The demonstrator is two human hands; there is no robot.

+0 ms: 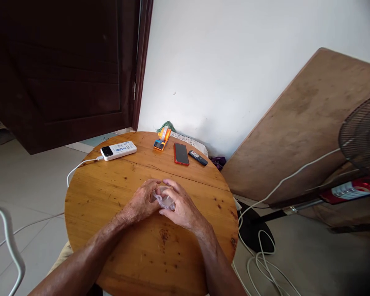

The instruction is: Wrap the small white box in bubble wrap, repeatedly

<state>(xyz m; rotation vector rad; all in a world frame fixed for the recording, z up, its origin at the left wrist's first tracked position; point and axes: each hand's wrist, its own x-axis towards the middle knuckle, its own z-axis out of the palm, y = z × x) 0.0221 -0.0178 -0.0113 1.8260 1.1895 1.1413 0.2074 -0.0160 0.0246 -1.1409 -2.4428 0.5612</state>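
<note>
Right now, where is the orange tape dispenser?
In the head view, the tape dispenser sits near the far edge of the table, left of the red-edged phone.

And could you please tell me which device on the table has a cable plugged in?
The leftmost, white power-bank-like device; the red-edged smartphone and small dark handset show none.

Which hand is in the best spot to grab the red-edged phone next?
Probably the right hand: the red-edged phone lies almost straight ahead of it, farther from the left hand. Both hold the clear plastic, though, so neither is free.
</note>
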